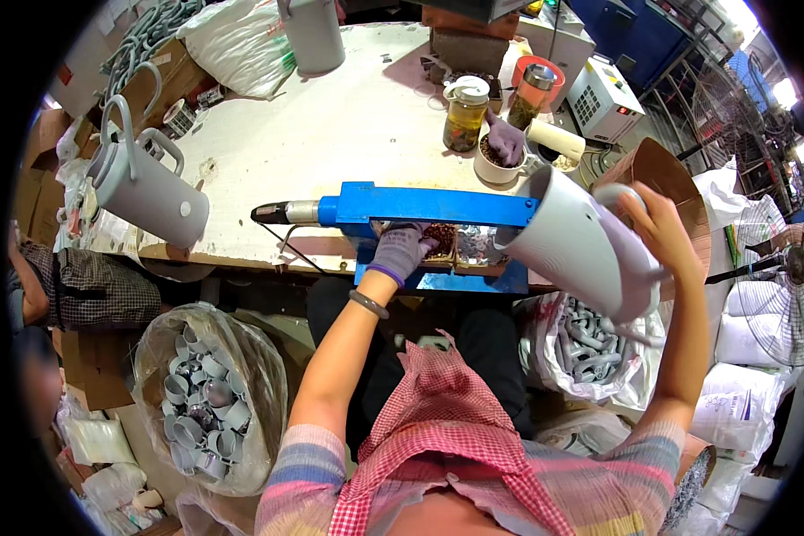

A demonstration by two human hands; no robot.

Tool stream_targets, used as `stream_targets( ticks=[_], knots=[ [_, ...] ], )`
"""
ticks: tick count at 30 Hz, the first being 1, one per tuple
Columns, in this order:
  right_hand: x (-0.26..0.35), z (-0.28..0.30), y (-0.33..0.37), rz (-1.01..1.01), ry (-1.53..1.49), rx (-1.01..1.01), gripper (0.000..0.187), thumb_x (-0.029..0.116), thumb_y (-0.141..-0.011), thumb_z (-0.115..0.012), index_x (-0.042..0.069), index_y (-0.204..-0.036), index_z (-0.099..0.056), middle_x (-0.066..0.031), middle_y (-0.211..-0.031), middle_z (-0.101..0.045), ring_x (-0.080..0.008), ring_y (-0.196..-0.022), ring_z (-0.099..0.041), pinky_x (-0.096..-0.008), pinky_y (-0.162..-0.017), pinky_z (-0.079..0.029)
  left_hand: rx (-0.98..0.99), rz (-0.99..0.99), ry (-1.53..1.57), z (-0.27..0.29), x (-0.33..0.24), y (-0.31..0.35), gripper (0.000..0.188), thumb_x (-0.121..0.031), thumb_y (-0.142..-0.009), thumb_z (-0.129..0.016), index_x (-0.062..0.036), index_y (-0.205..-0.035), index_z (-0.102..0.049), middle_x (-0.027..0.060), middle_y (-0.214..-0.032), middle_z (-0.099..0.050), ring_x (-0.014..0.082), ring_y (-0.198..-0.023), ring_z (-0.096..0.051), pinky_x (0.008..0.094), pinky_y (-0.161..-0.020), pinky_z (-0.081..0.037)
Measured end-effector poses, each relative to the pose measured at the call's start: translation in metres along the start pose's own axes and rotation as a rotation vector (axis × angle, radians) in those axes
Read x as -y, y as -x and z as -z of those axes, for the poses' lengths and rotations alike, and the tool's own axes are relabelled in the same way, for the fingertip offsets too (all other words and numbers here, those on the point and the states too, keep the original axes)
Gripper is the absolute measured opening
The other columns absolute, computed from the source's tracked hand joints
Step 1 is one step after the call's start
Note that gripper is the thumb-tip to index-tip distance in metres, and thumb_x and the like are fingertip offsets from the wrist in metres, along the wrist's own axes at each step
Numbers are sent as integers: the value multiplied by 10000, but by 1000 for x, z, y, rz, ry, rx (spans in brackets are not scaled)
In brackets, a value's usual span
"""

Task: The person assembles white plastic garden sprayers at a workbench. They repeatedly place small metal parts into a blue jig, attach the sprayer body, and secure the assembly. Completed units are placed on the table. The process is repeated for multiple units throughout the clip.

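Note:
My right hand [650,219] is bare and closed round the handle of a grey plastic jug [567,237]. The jug is tilted beside the right end of a blue metal fixture [447,205], and its lower part is smeared by motion. My left hand [400,250], in a pale purple glove, reaches under the fixture's blue arm. Its fingers are drawn together at a tray of small brown metal parts [439,241]; whatever they pinch is hidden. Next to that tray is another compartment of small silvery parts [481,246].
Another grey jug [156,192] stands on the white table [268,152] at left. Glass jars [466,116] and a white cup [496,170] with a purple glove sit behind the fixture. Bags of grey rings [196,402] and grey handles [590,344] flank my legs. Someone sits at far left.

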State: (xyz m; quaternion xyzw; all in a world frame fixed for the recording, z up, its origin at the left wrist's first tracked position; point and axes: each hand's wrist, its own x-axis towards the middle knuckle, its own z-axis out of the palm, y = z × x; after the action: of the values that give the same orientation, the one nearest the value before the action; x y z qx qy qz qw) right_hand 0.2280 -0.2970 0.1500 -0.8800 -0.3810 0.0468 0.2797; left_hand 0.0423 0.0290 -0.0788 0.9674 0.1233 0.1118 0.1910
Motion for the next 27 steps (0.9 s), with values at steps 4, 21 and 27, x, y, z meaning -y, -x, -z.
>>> stream_targets(
  ticks=[4,21,27],
  knots=[
    [-30,4,57,-291,-111,-3,345,304,-994,-559,-32,-918,-594,-104,-643,-436,-121,-625,-389,-317,-571,-396,107,204,224,-15,17,-11,304,-328,-872,-684,-82,-1047,-728,136,-1032,-714,308,-919,-670,432,-866,-483],
    [-82,-31,148,-329,-202,-280,242,245,-983,-573,12,-993,-636,-60,-652,-523,-129,-593,-475,-301,-561,-401,-181,32,1252,67,-162,-47,356,-55,-843,-759,24,-1176,-662,95,-1051,-707,130,-931,-663,254,-848,-542],
    [-94,-34,158,-319,-266,-277,248,260,-956,-615,12,-972,-614,-135,-688,-585,-200,-575,-494,-340,-564,-424,-92,-2,1192,38,-193,-86,351,-32,-840,-749,35,-1173,-660,98,-990,-717,131,-899,-674,263,-838,-554]
  ],
)
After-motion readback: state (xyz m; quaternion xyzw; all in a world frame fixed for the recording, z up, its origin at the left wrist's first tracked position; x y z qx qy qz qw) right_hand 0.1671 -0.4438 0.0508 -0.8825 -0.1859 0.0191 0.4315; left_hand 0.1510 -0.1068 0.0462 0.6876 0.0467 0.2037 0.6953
